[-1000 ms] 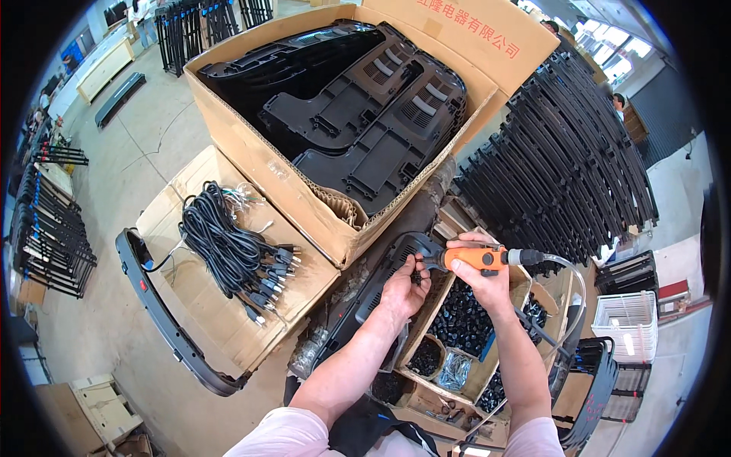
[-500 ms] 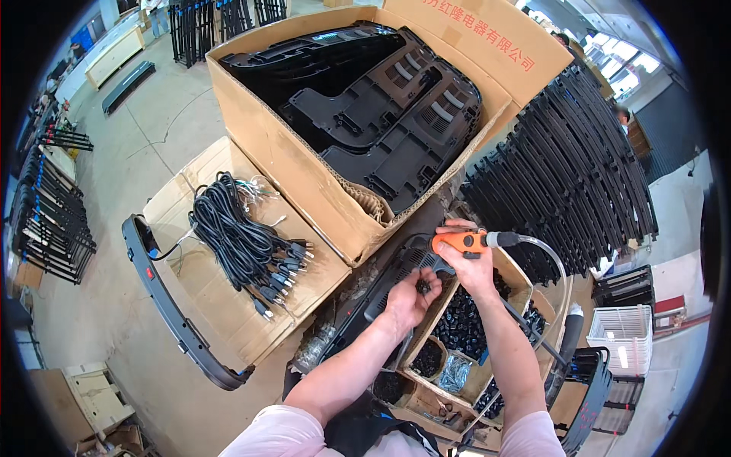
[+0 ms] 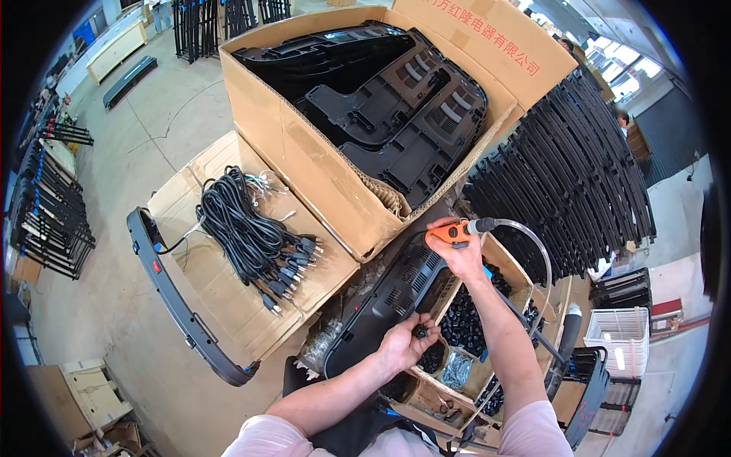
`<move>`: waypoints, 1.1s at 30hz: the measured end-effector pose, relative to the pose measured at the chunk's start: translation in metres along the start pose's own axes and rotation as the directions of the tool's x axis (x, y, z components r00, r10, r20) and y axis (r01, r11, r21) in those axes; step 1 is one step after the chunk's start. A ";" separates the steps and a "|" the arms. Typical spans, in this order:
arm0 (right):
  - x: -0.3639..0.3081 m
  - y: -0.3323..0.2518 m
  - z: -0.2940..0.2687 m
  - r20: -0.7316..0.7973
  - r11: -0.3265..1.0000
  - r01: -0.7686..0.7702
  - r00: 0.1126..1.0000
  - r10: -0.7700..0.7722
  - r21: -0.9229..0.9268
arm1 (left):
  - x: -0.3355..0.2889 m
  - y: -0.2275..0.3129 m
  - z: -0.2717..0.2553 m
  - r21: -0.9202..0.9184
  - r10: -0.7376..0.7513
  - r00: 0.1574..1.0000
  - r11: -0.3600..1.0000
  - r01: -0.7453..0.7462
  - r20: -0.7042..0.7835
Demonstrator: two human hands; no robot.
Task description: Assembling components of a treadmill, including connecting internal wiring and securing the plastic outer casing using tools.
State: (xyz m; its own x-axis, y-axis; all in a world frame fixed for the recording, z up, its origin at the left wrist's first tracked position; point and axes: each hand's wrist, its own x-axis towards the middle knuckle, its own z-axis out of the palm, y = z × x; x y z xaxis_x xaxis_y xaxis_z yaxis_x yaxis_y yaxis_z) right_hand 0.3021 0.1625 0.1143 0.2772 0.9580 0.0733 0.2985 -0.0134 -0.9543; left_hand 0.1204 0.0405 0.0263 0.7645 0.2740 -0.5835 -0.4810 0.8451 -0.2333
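My right hand (image 3: 462,255) is wrapped round an orange air screwdriver (image 3: 451,231) with a clear hose at its back end, over the far end of a long black plastic housing (image 3: 392,293). The tool's tip is hard to make out. Cupped palm up beside the housing's near half, my left hand (image 3: 401,346) holds a small heap of black screws (image 3: 419,330). Vent slots show along the housing. Just right of my left hand is a divided wooden tray (image 3: 417,397) holding black screws, silver screws (image 3: 457,369) and black plastic parts (image 3: 463,320).
A large carton (image 3: 304,179) of black plastic covers (image 3: 381,114) stands beyond the housing. Bundled black power cords (image 3: 247,228) lie on cardboard (image 3: 228,305) at left, beside a curved black strip (image 3: 171,305). Black frames (image 3: 563,175) are stacked at right, near a white basket (image 3: 618,343).
My left hand has drawn back toward me and opened up somewhat, showing the screws. The screwdriver in my right hand has shifted slightly left and away. More of the housing shows.
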 end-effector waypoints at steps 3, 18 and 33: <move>-0.001 0.002 0.003 0.010 0.996 -0.031 0.999 0.032 -0.078 | -0.011 -0.005 -0.015 0.050 -0.031 0.998 0.998 0.028 0.051; -0.156 -0.079 -0.037 -0.354 0.995 -0.027 0.933 0.060 0.095 | -0.069 0.030 -0.044 0.306 0.083 0.997 0.949 -0.076 -0.009; -0.487 -0.116 -0.052 -0.888 0.972 -0.056 0.398 0.232 0.229 | -0.002 -0.064 -0.109 0.893 -0.228 0.882 0.092 0.441 -0.412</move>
State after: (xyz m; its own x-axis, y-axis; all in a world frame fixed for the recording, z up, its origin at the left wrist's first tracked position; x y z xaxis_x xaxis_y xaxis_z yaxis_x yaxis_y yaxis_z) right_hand 0.1798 -0.3169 0.2044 0.9901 0.1243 0.0653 0.0659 -0.0012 -0.9978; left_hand 0.1030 -0.0644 -0.0420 0.6072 -0.1402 -0.7821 0.6761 0.6081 0.4160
